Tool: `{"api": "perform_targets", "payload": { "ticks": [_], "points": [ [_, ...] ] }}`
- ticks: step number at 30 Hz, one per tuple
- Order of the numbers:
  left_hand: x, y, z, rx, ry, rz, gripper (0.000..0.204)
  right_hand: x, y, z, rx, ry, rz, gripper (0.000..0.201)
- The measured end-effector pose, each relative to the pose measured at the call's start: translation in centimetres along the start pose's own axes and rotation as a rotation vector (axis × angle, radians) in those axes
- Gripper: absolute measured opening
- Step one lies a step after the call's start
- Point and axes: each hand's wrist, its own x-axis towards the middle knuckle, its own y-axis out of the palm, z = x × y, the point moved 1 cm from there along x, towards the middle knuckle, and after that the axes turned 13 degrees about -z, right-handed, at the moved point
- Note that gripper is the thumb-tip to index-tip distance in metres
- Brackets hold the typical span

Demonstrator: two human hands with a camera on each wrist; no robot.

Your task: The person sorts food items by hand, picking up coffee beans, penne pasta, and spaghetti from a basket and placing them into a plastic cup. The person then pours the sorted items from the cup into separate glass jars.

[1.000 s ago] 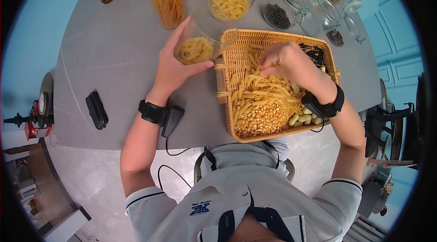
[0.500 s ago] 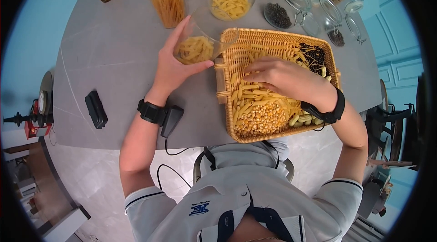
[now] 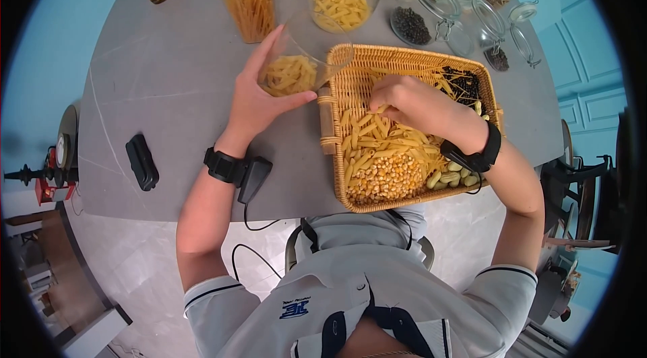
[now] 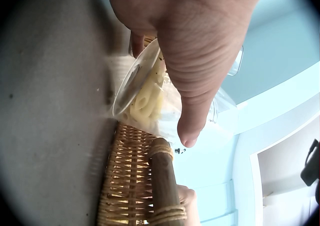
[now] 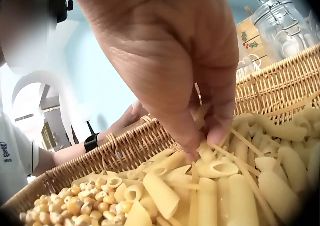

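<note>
My left hand (image 3: pixel 256 99) holds a clear jar (image 3: pixel 286 38), with fingers and thumb spread round its side. The jar is tilted, its mouth toward the wicker basket (image 3: pixel 347 82), and penne lies inside it. In the left wrist view the thumb runs along the jar's penne (image 4: pixel 148 100). Inside the basket my right hand (image 3: pixel 418 103) pinches penne (image 5: pixel 201 117) between thumb and fingers. Its fingertips are right at the heap of loose penne (image 5: pixel 217 168), where thin spaghetti strands (image 5: pixel 245 171) lie mixed in. The palm side of the grip is partly hidden.
The basket also has corn kernels (image 3: pixel 387 179), peanuts (image 3: pixel 451 176) and black beans (image 3: pixel 464 82). Behind stand a spaghetti container (image 3: pixel 249 4), a penne jar (image 3: pixel 342 9) and open clip-lid jars (image 3: pixel 411 24). A black case (image 3: pixel 142 163) lies at left.
My right hand reached left over the penne with fingers extended, then drew its fingers together and moved slightly back right. My left hand and the jar have stayed in place.
</note>
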Motion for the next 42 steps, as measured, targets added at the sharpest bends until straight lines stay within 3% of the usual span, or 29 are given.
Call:
{"api": "perform_targets", "payload": {
  "ticks": [1, 4, 7, 8, 12, 16, 19, 22, 28, 34, 38, 42],
  "points": [
    [0.0, 0.0, 0.0, -0.003, -0.004, -0.001, 0.104, 0.1, 0.0, -0.1, 0.011, -0.007, -0.019, 0.021],
    [0.0, 0.0, 0.0, 0.025, 0.019, -0.007, 0.103, 0.9, -1.1, -0.1, 0.175, 0.223, -0.005, 0.015],
    [-0.1, 0.0, -0.1, 0.015, 0.01, -0.009, 0.103, 1.3, -2.1, -1.9, 0.628, 0.639, -0.066, 0.014],
    [0.0, -0.1, 0.0, 0.013, 0.008, -0.008, 0.103, 1.2, -2.2, -2.5, 0.764, 0.691, -0.12, 0.015],
    [0.0, -0.1, 0.1, 0.014, -0.003, 0.004, 0.104, 1.7, -3.5, -3.3, 1.077, 0.774, -0.285, 0.024],
    [0.0, -0.1, 0.1, 0.013, -0.004, 0.004, 0.103, 3.6, -6.3, -2.2, 1.317, 0.597, -0.282, 0.025],
    [0.1, -0.2, -0.3, 0.041, 0.019, 0.03, 0.106, 5.5, -7.0, -0.4, 1.269, 0.51, -0.34, 0.027],
    [0.1, -0.1, -0.7, 0.04, 0.025, 0.033, 0.106, 7.9, -6.4, 2.1, 1.016, 0.466, -0.375, 0.026],
    [0.1, 0.0, -0.3, -0.015, -0.005, 0.01, 0.103, 9.0, -4.9, 2.9, 0.794, 0.462, -0.352, 0.021],
    [0.1, 0.0, 0.0, -0.027, 0.01, 0.039, 0.106, 5.0, -6.9, 1.4, 0.618, 0.537, -0.429, 0.018],
    [0.0, 0.0, -0.1, -0.006, 0.005, 0.03, 0.105, 1.3, -5.2, -1.2, 0.746, 0.697, -0.284, 0.019],
    [0.0, 0.0, 0.1, -0.015, 0.003, 0.006, 0.104, -0.3, -4.3, -1.8, 0.798, 0.83, -0.276, 0.02]
  ]
}}
